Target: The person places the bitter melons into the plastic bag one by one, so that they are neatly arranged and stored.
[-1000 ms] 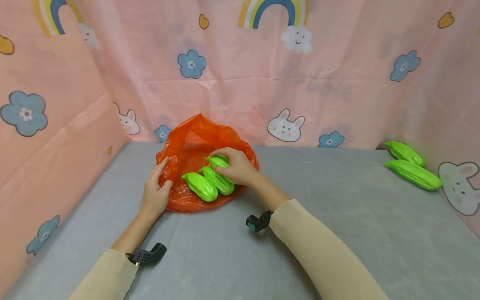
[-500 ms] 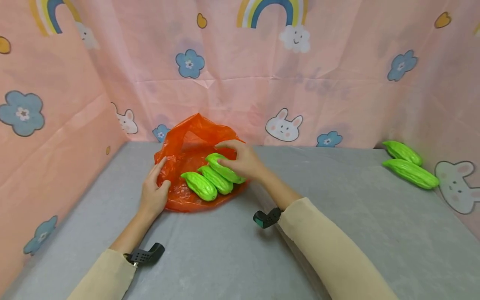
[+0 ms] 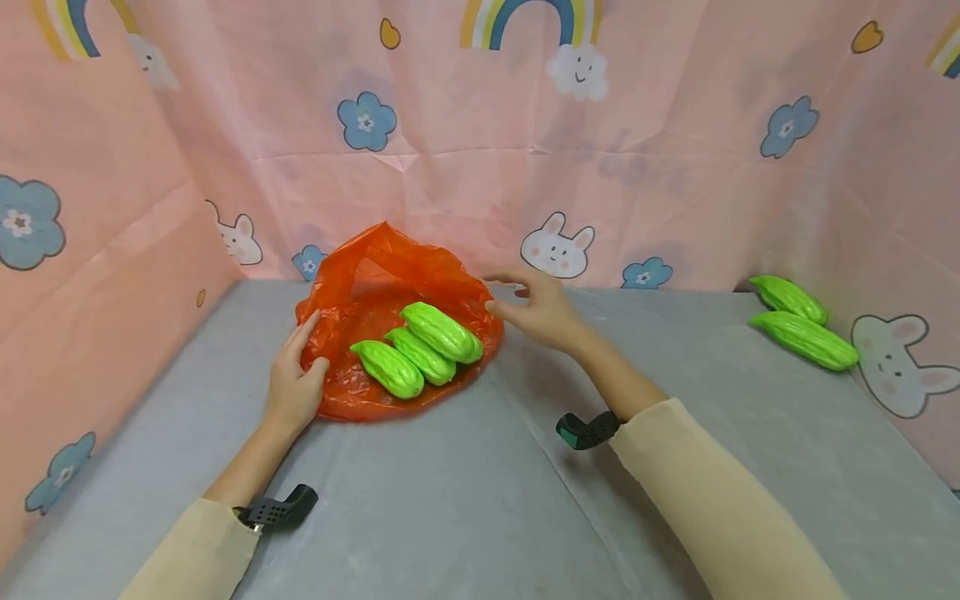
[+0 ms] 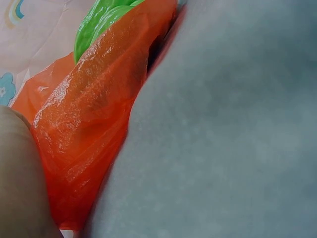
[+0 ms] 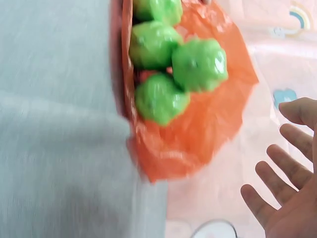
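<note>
An orange plastic bag [image 3: 360, 400] lies with its mouth facing forward on the grey table, holding several bright green ridged bitter melons [image 3: 423, 354]. One of them rests on top of the others at the right. My left hand [image 3: 292, 379] touches the bag's left rim, fingers along the plastic and thumb apart. In the left wrist view, part of that hand [image 4: 20, 173] lies against the bag's side. My right hand [image 3: 543, 312] is just beyond the bag's right edge with nothing in it. Its fingers [image 5: 275, 183] are spread in the right wrist view.
Two more green bitter melons [image 3: 804, 340] lie side by side at the far right of the grey table [image 3: 465, 500], close to the side wall. A pink printed cloth [image 3: 450, 183] hangs behind and at both sides.
My right hand has let go of a bitter melon in the bag and drawn back to the right, out of the bag's mouth. My left hand has stayed at the left rim.
</note>
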{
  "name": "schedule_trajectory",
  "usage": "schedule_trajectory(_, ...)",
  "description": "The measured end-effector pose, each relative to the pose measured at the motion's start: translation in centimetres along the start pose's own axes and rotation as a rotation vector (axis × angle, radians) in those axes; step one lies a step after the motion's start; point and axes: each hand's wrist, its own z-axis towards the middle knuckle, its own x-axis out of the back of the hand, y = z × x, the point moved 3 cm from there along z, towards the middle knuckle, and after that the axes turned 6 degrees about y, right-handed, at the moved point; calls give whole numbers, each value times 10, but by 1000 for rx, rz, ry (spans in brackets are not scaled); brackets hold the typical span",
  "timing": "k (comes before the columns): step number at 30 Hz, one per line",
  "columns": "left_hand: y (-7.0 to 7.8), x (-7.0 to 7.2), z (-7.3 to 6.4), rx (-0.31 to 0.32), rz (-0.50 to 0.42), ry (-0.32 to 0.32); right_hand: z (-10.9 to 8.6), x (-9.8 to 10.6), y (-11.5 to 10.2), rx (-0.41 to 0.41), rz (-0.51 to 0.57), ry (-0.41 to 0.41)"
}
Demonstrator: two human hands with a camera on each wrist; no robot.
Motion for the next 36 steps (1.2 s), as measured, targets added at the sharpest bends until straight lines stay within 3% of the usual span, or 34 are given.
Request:
schedule_trajectory(16, -1, -1, 0, -4, 10, -6, -51, 77, 28, -18, -154, 125)
schedule_trajectory(23, -1, 0, 3, -1, 8, 2, -67, 110, 30, 62, -289, 168)
schedule_trajectory(32, 1, 1, 4, -4, 4, 10, -87, 136, 43, 125, -282, 297)
schedule_trajectory(36, 0, 1, 2, -15, 11, 6, -93, 141, 53, 121, -280, 301)
